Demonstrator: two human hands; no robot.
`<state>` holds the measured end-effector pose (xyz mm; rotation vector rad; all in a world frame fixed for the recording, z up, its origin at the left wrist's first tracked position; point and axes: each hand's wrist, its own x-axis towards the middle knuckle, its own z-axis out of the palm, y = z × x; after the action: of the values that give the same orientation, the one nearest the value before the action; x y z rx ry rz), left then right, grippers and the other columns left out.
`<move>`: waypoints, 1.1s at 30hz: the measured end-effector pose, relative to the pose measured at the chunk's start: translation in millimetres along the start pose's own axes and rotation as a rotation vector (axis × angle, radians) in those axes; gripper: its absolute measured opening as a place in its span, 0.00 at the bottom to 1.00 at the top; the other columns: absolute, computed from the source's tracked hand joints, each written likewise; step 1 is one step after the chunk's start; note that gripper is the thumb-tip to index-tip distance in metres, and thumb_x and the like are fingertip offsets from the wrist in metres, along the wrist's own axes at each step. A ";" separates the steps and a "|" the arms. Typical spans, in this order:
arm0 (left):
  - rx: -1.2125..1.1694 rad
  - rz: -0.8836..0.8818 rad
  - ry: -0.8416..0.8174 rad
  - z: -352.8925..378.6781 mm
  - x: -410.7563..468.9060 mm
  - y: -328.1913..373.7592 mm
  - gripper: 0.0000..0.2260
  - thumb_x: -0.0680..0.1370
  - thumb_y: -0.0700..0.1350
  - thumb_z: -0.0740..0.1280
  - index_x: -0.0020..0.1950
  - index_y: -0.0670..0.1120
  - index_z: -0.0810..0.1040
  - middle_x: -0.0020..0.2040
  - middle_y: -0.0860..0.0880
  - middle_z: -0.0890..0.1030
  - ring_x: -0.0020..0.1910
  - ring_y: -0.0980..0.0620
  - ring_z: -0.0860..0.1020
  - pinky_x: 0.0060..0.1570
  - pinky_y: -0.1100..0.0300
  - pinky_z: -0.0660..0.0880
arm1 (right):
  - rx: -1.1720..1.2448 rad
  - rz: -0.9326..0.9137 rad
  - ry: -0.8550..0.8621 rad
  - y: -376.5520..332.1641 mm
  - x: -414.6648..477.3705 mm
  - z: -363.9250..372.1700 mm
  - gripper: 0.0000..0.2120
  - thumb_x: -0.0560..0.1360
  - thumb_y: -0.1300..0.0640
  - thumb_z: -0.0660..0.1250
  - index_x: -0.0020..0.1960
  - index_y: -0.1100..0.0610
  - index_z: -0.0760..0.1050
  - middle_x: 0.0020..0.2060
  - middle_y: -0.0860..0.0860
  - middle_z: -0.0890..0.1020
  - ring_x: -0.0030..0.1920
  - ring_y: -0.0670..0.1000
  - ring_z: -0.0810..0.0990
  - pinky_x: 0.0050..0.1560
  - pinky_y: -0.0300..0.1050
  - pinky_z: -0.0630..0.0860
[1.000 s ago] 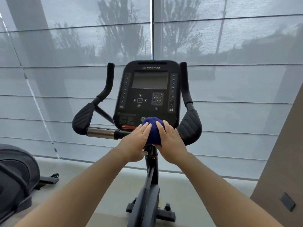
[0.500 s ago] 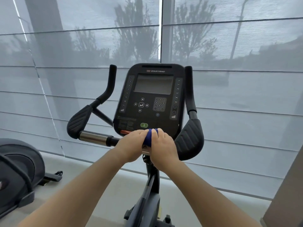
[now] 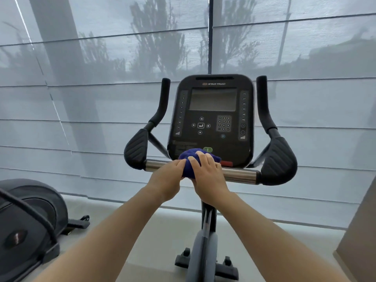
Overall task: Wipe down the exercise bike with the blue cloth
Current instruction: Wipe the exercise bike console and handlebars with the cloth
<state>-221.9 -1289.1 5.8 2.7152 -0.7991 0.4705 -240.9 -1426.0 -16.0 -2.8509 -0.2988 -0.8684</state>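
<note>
The exercise bike's black console (image 3: 211, 119) faces me, with a chrome handlebar (image 3: 240, 175) running across below it and black padded grips at both ends. A bunched blue cloth (image 3: 188, 161) sits against the console's lower edge, over the bar's middle. My right hand (image 3: 207, 176) lies over the cloth with its fingers curved on it. My left hand (image 3: 166, 180) holds the cloth's left side, fingers curled against it. Much of the cloth is hidden between the two hands.
Another grey exercise machine (image 3: 26, 220) stands on the floor at the left. Shaded windows (image 3: 101, 98) fill the wall behind the bike. A brown wall panel (image 3: 364, 231) rises at the right. The bike's post and base (image 3: 205, 251) stand below my arms.
Both hands have shifted with the cloth from under the console's centre up onto its lower left edge, showing more of the cloth. The view has moved, uncovering the right part of the chrome bar.
</note>
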 end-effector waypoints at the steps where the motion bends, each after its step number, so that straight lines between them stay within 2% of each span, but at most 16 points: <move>1: -0.005 0.012 0.007 -3.2 -5.8 -9.1 0.13 0.77 0.39 0.62 0.61 0.47 0.69 0.58 0.49 0.77 0.53 0.50 0.76 0.49 0.55 0.76 | -0.002 -0.001 0.012 -9.9 0.0 0.0 0.26 0.71 0.60 0.68 0.68 0.55 0.65 0.69 0.58 0.65 0.68 0.61 0.63 0.61 0.56 0.66; 6: -0.059 0.088 0.014 -12.0 -34.7 -29.2 0.12 0.78 0.44 0.62 0.62 0.47 0.69 0.59 0.48 0.76 0.54 0.48 0.74 0.49 0.55 0.73 | 0.012 0.055 0.039 -39.8 -18.7 4.5 0.25 0.72 0.59 0.68 0.67 0.55 0.67 0.68 0.55 0.68 0.66 0.58 0.66 0.60 0.55 0.67; 11: -0.174 0.161 0.102 -18.3 -61.1 -36.1 0.17 0.76 0.43 0.66 0.64 0.48 0.70 0.61 0.48 0.77 0.56 0.47 0.74 0.57 0.52 0.74 | 0.121 0.097 0.111 -60.2 -44.1 1.7 0.23 0.70 0.58 0.71 0.63 0.56 0.70 0.62 0.55 0.75 0.59 0.58 0.73 0.56 0.56 0.74; 14: -0.253 0.203 0.166 -24.2 -70.6 -35.2 0.18 0.75 0.40 0.66 0.64 0.47 0.71 0.61 0.48 0.77 0.58 0.47 0.74 0.59 0.51 0.73 | 0.215 0.133 0.179 -67.9 -54.8 -4.5 0.21 0.72 0.52 0.66 0.64 0.54 0.70 0.60 0.52 0.76 0.57 0.57 0.74 0.53 0.55 0.74; 16: -0.285 0.224 0.195 -28.1 -76.7 -31.7 0.18 0.74 0.37 0.66 0.63 0.46 0.72 0.61 0.47 0.77 0.58 0.47 0.74 0.59 0.52 0.72 | 0.273 0.154 0.172 -69.6 -64.1 -8.5 0.23 0.73 0.49 0.63 0.66 0.51 0.68 0.61 0.49 0.75 0.59 0.54 0.72 0.54 0.54 0.74; 21: -0.289 0.238 0.154 -29.9 -93.1 -0.9 0.18 0.74 0.37 0.65 0.63 0.47 0.73 0.60 0.49 0.77 0.57 0.48 0.73 0.59 0.57 0.72 | 0.410 0.235 0.106 -57.8 -99.6 -21.9 0.25 0.72 0.48 0.67 0.67 0.45 0.66 0.60 0.45 0.74 0.59 0.50 0.71 0.59 0.51 0.72; 24: -0.301 0.266 0.103 -24.0 -104.7 29.9 0.19 0.73 0.35 0.64 0.63 0.49 0.73 0.60 0.51 0.77 0.58 0.51 0.72 0.59 0.58 0.72 | 0.519 0.349 0.025 -45.5 -134.2 -38.9 0.29 0.70 0.48 0.71 0.68 0.46 0.64 0.59 0.44 0.72 0.56 0.46 0.71 0.58 0.42 0.71; 27: -0.369 0.266 0.077 -19.6 -122.5 62.2 0.20 0.73 0.33 0.64 0.62 0.50 0.74 0.61 0.52 0.76 0.59 0.52 0.72 0.59 0.60 0.71 | 0.644 0.500 0.002 -34.5 -172.7 -53.4 0.33 0.67 0.45 0.73 0.67 0.47 0.64 0.57 0.42 0.72 0.50 0.43 0.74 0.48 0.35 0.73; 29: -0.428 0.254 0.088 -19.9 -135.6 84.2 0.20 0.73 0.33 0.64 0.62 0.49 0.74 0.61 0.51 0.76 0.59 0.52 0.72 0.57 0.65 0.70 | 0.713 0.558 0.015 -26.4 -200.0 -64.2 0.31 0.67 0.45 0.73 0.66 0.47 0.65 0.55 0.42 0.74 0.49 0.42 0.75 0.43 0.32 0.72; 31: -0.490 0.243 0.118 -22.1 -146.6 106.9 0.19 0.73 0.33 0.64 0.62 0.48 0.75 0.60 0.50 0.76 0.57 0.53 0.73 0.54 0.72 0.67 | 0.756 0.589 0.026 -15.9 -228.9 -77.7 0.26 0.68 0.47 0.73 0.62 0.46 0.67 0.53 0.40 0.75 0.48 0.41 0.76 0.42 0.32 0.73; 33: -0.544 0.227 0.164 -23.0 -155.2 128.9 0.19 0.73 0.34 0.65 0.62 0.48 0.75 0.59 0.50 0.77 0.54 0.56 0.73 0.53 0.75 0.66 | 0.767 0.608 0.045 -4.3 -257.3 -91.3 0.17 0.70 0.50 0.72 0.55 0.46 0.71 0.49 0.40 0.78 0.46 0.43 0.78 0.40 0.32 0.73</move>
<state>-423.0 -1312.2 -10.9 2.0738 -1.0199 0.4384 -499.9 -1477.5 -85.5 -2.0152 0.2040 -0.5266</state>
